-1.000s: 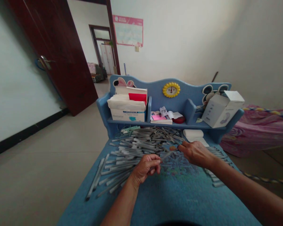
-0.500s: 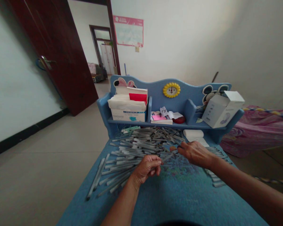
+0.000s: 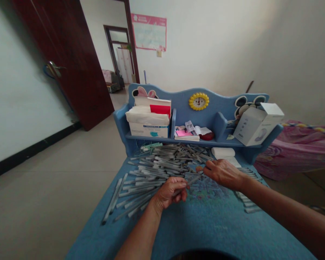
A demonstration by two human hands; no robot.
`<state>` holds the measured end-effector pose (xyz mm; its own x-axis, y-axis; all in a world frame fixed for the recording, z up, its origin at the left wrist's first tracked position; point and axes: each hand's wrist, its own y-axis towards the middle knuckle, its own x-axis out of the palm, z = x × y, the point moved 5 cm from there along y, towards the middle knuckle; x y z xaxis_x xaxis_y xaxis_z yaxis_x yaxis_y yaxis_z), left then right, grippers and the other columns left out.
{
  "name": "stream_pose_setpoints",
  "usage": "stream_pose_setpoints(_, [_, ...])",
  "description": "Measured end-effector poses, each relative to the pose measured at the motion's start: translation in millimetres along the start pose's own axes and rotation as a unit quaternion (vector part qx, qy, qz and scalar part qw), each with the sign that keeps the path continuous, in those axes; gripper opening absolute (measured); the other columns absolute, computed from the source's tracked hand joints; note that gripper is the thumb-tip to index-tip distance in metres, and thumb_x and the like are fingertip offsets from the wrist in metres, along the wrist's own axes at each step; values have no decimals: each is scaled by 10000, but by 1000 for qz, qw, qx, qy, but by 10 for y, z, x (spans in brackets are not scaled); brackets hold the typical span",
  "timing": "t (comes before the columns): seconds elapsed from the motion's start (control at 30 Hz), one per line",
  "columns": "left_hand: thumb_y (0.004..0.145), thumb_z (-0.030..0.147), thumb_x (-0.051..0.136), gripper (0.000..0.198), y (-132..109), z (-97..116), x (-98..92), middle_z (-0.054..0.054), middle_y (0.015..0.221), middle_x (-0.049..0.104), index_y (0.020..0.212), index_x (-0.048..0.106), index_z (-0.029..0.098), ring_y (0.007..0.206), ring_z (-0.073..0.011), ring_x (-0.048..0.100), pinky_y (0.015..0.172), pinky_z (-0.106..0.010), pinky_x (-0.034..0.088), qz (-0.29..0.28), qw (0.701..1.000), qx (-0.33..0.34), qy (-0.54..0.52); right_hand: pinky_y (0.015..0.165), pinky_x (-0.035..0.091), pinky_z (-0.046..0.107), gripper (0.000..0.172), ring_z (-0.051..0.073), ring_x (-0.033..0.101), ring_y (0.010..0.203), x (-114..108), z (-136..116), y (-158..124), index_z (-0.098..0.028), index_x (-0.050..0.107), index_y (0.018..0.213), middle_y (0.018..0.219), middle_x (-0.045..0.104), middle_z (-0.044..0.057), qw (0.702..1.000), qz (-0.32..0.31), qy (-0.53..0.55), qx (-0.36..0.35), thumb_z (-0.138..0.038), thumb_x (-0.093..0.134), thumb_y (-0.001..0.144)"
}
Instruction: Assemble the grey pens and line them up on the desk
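My left hand [image 3: 170, 192] is closed around a thin grey pen barrel [image 3: 191, 180] that slants up to the right above the blue desk [image 3: 206, 224]. My right hand [image 3: 222, 173] is closed in a pinch at the barrel's upper end, next to a small orange bit [image 3: 199, 168]. A big heap of grey pen barrels [image 3: 162, 164] lies just beyond both hands. More grey barrels [image 3: 130, 195] are laid out in rows to the left of my left hand.
The desk's blue shelf [image 3: 195, 142] holds a white box of papers [image 3: 148, 122], books, a red item and a tilted white carton [image 3: 256, 124]. A white pad [image 3: 222, 152] lies below it. Other barrels [image 3: 246, 202] lie at the right edge. A dark door stands left, pink bedding right.
The view has shifted slightly. Both hands stay together on the same barrel, with only small finger movements.
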<state>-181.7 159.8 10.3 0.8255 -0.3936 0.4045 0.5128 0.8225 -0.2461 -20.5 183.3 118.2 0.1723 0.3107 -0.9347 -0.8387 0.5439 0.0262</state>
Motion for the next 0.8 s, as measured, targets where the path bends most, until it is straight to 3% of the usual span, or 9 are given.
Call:
stream_pose_setpoints(0.37, [699, 280, 567, 174, -30, -5, 47, -51, 472, 640, 734, 578, 111, 237, -74, 419, 277, -163, 225, -57, 998, -12, -14, 482, 293, 242, 242, 129, 523, 562, -47, -21, -2, -182, 535, 1021, 785, 595, 55, 999, -13, -21, -47, -108, 341, 897])
stream_pose_setpoints(0.8, [683, 238, 579, 141, -32, -19, 43, -52, 484, 646, 737, 602, 110, 253, -75, 440, 283, -158, 243, -56, 998, -25, 11, 470, 249, 254, 238, 109, 506, 550, -100, -40, -62, -179, 560, 918, 821, 596, 49, 998, 6, -14, -60, -85, 345, 884])
